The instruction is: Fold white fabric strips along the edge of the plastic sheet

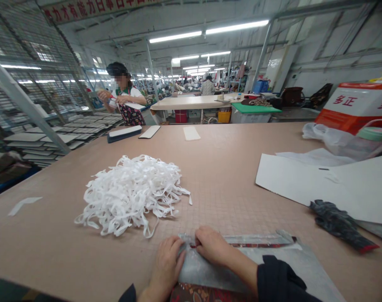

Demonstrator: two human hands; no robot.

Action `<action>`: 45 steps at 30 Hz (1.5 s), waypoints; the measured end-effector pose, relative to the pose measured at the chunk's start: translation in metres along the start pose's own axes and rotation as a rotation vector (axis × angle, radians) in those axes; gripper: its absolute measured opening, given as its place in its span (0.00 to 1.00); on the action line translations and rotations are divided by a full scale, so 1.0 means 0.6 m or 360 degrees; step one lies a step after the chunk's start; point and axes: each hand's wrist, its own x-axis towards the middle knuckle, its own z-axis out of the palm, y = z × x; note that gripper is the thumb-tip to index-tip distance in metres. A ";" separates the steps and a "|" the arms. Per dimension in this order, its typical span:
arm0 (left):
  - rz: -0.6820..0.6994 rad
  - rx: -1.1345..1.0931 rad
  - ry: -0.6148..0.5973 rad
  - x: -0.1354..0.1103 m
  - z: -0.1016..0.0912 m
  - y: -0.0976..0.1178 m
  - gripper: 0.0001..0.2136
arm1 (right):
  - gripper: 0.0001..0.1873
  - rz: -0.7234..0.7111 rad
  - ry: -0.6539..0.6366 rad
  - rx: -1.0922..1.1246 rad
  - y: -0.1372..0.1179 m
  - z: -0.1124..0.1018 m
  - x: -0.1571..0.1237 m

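Note:
A piece of fabric [241, 268] with a whitish-grey backing and a dark red floral side lies at the table's front edge. Its far edge is folded over in a strip, and red pattern shows along the fold. At its far left corner my left hand [166, 262] is closed, with fingers and thumb at the edge. Just right of it, the curled fingers of my right hand [211, 246] pinch the folded strip; their tips are partly hidden. Beyond my hands sits a heap of narrow white strips [134, 193].
On the right are a dark knitted sleeve [342, 224], white board [304, 178], plastic bag [329, 140] and red-white container [348, 105]. One loose strip [24, 204] lies left. Several pale panels [191, 133] rest along the far edge. A co-worker [126, 96] stands beyond, left.

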 end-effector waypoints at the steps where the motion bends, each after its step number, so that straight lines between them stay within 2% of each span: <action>1: -0.0052 -0.0024 0.0036 -0.001 0.001 -0.001 0.09 | 0.07 -0.0053 -0.0003 0.0046 0.000 -0.002 -0.002; 4: -0.0227 -0.0109 0.0028 0.002 -0.004 0.005 0.07 | 0.07 -0.0216 -0.0027 0.0256 0.003 -0.006 -0.010; 7: -0.0284 -0.0184 -0.0082 0.009 -0.010 0.014 0.03 | 0.11 -0.0168 -0.0077 0.0528 0.006 -0.006 -0.011; 10: -0.0362 -0.0202 -0.0169 0.015 -0.004 0.014 0.05 | 0.18 -0.0156 -0.0028 0.0776 0.003 -0.003 -0.001; 13: -0.0515 -0.0180 -0.0160 0.014 0.012 0.003 0.02 | 0.17 -0.0249 0.0067 0.0786 -0.001 0.006 0.011; 15: -0.0561 -0.0141 -0.0071 0.011 0.020 -0.004 0.07 | 0.15 -0.0266 0.0113 0.0688 0.000 0.015 0.019; 17: -0.0484 -0.0064 0.0056 0.009 0.021 -0.006 0.09 | 0.15 -0.0290 0.0135 0.0573 0.004 0.026 0.026; 19: -0.0276 0.0046 0.0130 0.008 0.015 -0.001 0.06 | 0.14 -0.0385 0.0149 0.0459 0.012 0.036 0.033; 21: -0.0043 0.0158 0.0112 0.009 0.006 0.007 0.06 | 0.14 -0.0516 0.0154 0.0374 0.019 0.041 0.040; 23: 0.0101 0.0244 0.0045 0.010 0.000 0.015 0.08 | 0.13 -0.0600 0.0151 0.0326 0.024 0.040 0.045; 32: 0.0273 0.0511 -0.0182 0.008 0.001 0.018 0.12 | 0.09 -0.0592 0.0002 0.0087 0.023 0.019 0.070; 39: 0.0367 0.0644 -0.0225 0.008 -0.005 0.025 0.16 | 0.10 -0.0505 -0.0067 -0.0047 0.012 0.020 0.083; 45: 0.0358 0.0653 -0.0246 0.014 -0.004 0.027 0.16 | 0.09 -0.0467 -0.0061 -0.0075 0.006 0.023 0.083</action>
